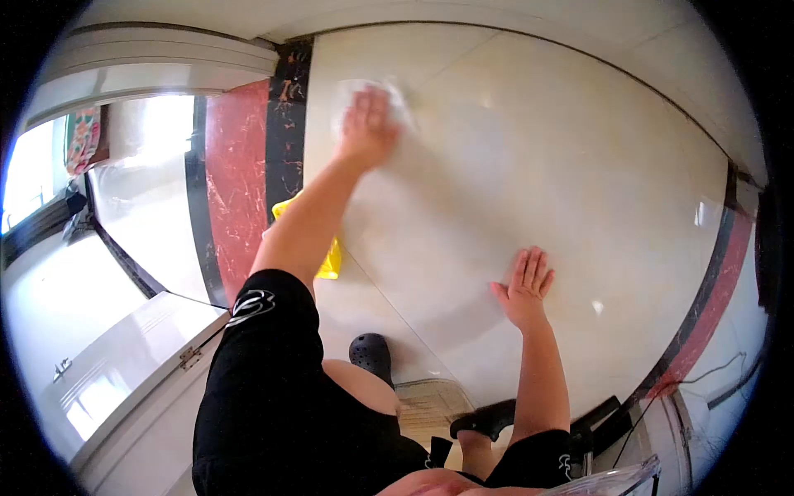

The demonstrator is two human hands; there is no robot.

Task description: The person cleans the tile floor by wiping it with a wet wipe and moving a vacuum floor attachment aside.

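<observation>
My left hand (370, 128) lies flat on top of a thin white cloth or wipe (397, 93) on the pale tiled floor, near its far left corner. Its fingers are stretched out and slightly blurred, with the cloth showing around the fingertips. Whether any of the cloth is pinched cannot be made out. Closer to me and to the right, my right hand (525, 285) rests on the bare tile with its fingers spread and nothing in it. A yellow plastic packet (331, 260) sits on the floor, partly hidden behind my left forearm.
A red marble strip (237, 178) with black borders marks a doorway on the left, beside an open white door (136, 364). Below are dark clogs (371, 357) and a beige mat (430, 401). Thin cables (691, 382) run at the lower right. Walls edge the floor.
</observation>
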